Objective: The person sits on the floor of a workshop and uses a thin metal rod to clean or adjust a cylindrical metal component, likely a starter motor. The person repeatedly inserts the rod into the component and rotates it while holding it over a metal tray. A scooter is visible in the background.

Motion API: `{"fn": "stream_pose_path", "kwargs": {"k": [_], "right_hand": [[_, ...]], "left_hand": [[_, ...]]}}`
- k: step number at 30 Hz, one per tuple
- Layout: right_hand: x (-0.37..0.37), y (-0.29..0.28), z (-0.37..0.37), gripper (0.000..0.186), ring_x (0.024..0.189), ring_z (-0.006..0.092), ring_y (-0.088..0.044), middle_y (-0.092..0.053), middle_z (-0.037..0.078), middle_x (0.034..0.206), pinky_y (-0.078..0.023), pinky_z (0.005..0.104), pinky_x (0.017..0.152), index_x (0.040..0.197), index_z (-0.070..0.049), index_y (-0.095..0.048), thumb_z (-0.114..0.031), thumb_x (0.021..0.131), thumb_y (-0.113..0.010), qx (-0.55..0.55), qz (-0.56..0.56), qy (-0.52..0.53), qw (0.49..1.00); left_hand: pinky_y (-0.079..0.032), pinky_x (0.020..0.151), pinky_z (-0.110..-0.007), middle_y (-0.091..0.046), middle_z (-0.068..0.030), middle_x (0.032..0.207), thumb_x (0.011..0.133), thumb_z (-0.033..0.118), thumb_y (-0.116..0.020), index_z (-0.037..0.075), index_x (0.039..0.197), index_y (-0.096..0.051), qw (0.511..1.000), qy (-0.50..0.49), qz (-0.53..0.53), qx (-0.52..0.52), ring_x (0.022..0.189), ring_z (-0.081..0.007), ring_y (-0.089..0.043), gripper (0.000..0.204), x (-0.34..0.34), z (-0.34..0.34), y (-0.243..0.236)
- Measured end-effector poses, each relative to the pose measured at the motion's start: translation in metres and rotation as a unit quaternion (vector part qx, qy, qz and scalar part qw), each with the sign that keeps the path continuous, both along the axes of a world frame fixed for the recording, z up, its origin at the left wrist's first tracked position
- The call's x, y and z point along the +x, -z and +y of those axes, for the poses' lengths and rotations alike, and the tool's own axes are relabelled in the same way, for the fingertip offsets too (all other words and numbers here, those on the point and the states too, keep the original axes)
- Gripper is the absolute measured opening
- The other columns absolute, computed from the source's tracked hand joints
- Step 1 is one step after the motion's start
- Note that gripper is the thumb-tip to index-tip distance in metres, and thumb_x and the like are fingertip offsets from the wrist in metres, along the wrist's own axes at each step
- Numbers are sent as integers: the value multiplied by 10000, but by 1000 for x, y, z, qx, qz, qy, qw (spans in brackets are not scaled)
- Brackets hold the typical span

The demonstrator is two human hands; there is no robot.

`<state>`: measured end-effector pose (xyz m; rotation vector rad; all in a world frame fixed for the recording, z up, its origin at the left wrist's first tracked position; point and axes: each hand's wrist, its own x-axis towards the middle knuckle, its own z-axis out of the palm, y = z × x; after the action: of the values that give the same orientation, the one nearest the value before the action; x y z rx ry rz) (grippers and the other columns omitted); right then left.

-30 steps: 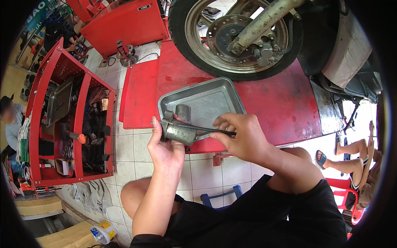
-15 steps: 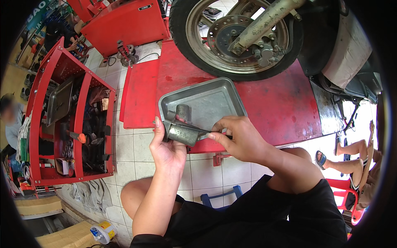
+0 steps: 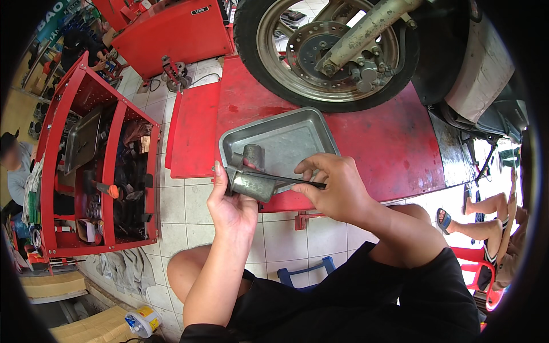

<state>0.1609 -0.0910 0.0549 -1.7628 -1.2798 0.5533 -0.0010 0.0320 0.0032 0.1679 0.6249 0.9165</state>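
Note:
My left hand [image 3: 234, 208] is closed around a grey metal part [image 3: 251, 186] with a short, wide cylinder, held over the near rim of a metal tray [image 3: 329, 134]. A smaller grey cylinder [image 3: 253, 154] shows just behind it; I cannot tell whether the two are joined. In my right hand [image 3: 337, 186] is a slender black tool [image 3: 306, 182], lying between thumb and raised fingers. Its far end runs along the top of the metal part, and the tip is hard to make out.
The tray rests on a red lift table [image 3: 389, 143], below a motorcycle's front wheel [image 3: 326, 51]. To the left stands a red tool cart [image 3: 108, 171]. A blue stool [image 3: 309, 271] is under me. Other people [image 3: 492, 228] sit at the right.
The fingers of my right hand have lifted and loosened, so more of the black tool's near end shows. My left hand and the metal part have hardly moved.

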Motion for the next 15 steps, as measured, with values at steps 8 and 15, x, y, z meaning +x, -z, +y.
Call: {"fn": "stream_pose_path", "kwargs": {"k": [8, 15], "right_hand": [[0, 11, 1, 164, 751, 331, -688, -679, 168, 860, -535, 393, 644, 937, 9, -718, -43, 789, -765, 33, -28, -30, 999], [-2, 2, 0, 190, 726, 334, -678, -670, 174, 850, -534, 389, 646, 983, 21, -701, -3, 799, -741, -7, 10, -26, 1000]], "left_hand": [[-479, 1010, -466, -634, -160, 1132, 958, 338, -670, 3, 1228, -558, 1000, -10, 18, -3, 1059, -282, -617, 445, 0, 1, -1], [-480, 1009, -467, -635, -160, 1140, 963, 331, -664, 9, 1221, -563, 1000, -8, 13, -20, 1064, -284, -617, 425, 1, 0, -1]]}}
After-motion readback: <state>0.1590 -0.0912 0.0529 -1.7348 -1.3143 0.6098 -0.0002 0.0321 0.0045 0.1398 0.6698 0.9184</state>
